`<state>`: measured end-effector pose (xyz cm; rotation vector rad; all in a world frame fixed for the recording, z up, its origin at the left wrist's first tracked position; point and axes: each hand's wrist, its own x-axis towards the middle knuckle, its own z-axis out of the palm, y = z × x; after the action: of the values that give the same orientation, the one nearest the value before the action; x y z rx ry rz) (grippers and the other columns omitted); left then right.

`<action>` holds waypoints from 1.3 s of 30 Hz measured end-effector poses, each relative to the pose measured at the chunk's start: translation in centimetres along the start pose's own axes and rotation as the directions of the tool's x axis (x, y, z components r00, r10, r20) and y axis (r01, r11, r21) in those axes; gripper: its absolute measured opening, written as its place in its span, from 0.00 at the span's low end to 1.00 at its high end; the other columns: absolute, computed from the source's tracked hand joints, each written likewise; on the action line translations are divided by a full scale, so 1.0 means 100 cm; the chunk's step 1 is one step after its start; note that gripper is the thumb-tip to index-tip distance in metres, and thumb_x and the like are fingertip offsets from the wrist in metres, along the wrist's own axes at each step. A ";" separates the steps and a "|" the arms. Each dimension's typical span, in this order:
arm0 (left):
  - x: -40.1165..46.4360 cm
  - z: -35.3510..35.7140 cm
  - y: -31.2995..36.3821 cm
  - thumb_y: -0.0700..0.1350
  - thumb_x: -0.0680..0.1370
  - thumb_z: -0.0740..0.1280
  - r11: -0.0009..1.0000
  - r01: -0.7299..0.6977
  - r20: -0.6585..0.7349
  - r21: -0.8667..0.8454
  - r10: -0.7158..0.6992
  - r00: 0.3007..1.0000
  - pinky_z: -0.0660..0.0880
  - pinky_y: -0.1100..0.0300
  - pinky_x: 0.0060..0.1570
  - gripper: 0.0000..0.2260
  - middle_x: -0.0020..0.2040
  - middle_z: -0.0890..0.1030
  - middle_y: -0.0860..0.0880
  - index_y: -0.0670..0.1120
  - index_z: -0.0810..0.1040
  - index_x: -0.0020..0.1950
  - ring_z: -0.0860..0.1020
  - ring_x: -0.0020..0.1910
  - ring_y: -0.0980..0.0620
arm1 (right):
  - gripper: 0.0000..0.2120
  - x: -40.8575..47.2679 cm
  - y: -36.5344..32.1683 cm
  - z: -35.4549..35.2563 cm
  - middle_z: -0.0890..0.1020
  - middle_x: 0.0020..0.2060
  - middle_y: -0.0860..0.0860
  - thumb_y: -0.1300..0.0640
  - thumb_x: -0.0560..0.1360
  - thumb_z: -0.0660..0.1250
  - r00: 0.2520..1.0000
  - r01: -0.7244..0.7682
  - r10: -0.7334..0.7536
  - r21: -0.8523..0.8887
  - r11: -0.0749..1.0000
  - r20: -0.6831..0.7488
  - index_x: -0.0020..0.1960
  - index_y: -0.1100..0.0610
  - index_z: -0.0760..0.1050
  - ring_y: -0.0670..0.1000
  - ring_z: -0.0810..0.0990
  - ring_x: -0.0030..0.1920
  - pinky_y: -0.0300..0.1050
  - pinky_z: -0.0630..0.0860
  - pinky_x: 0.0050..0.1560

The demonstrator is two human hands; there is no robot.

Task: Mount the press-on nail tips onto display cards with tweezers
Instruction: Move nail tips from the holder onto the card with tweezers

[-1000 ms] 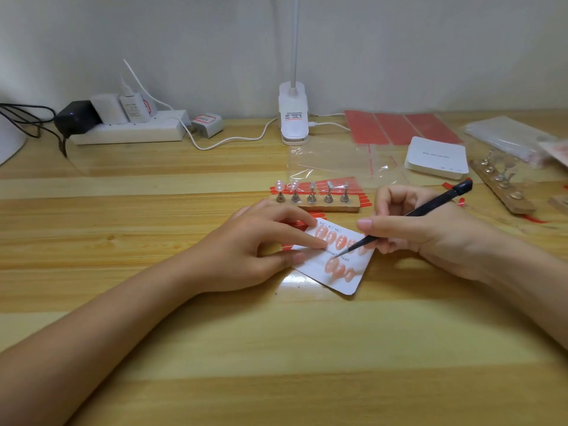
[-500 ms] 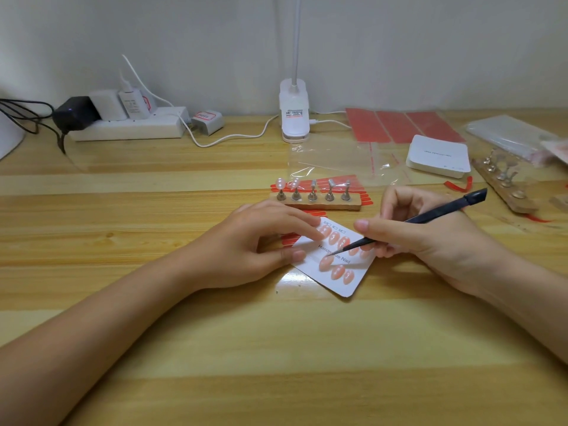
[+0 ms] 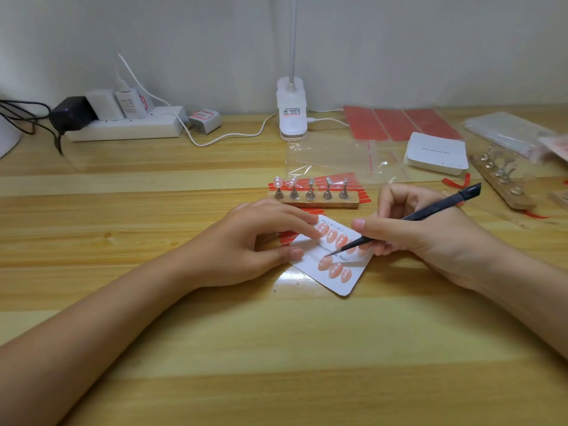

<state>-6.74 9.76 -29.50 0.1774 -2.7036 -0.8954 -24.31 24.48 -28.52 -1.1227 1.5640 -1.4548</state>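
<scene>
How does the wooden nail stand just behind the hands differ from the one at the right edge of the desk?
The near stand lies square across the desk; the right stand runs diagonally. The near stand carries pink nail tips on its two leftmost pegs; whether the right stand's pegs hold any cannot be told. Red strips lie under the near stand; the right one sits partly under clear plastic. Both are wooden bars with a row of metal pegs.

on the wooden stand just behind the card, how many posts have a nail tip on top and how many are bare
posts with a nail tip: 2
bare posts: 3
total: 5
</scene>
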 end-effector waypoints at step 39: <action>-0.014 0.004 0.020 0.57 0.71 0.65 0.889 -0.073 -0.138 0.452 0.151 0.979 0.72 0.58 0.28 0.13 0.36 0.78 0.53 0.51 0.84 0.39 0.75 0.31 0.50 | 0.11 -0.019 -0.003 0.004 0.80 0.25 0.48 0.52 0.62 0.71 0.973 0.225 -0.230 -0.268 0.937 0.010 0.31 0.60 0.76 0.39 0.75 0.25 0.27 0.68 0.29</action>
<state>-5.60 11.86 -28.97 0.1783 -2.6789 -0.2008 -23.19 26.08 -28.40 -1.4922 1.7296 -1.4343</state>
